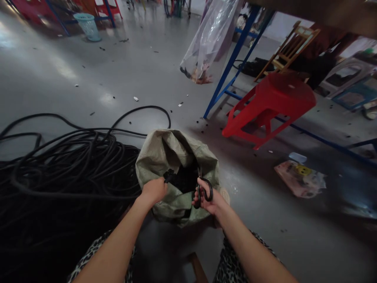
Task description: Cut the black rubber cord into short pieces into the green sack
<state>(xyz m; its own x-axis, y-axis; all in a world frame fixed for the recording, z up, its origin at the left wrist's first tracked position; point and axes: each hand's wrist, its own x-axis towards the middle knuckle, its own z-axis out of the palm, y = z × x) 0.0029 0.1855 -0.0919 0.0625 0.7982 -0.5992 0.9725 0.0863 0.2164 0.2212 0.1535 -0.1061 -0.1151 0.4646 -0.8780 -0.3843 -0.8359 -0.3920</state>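
Observation:
Between my knees stands a greenish woven sack (150, 157) with its mouth wide and dark contents inside. My left hand (155, 190) is closed over the sack's left side, gripping a small bunch of black pieces (169, 175) whose exact kind I cannot make out. Black-handled scissors (208, 190) are in my right hand (210, 200), with fingers through the loops. Their blades point away from me, over the right part of the sack's opening. The two hands are apart.
A large heap of black cable (88, 165) lies on the left. To the right are a red plastic stool (277, 98), a blue table leg (232, 63) and a plastic packet (300, 179). A clear plastic bag (206, 43) hangs ahead. Small scraps dot the floor.

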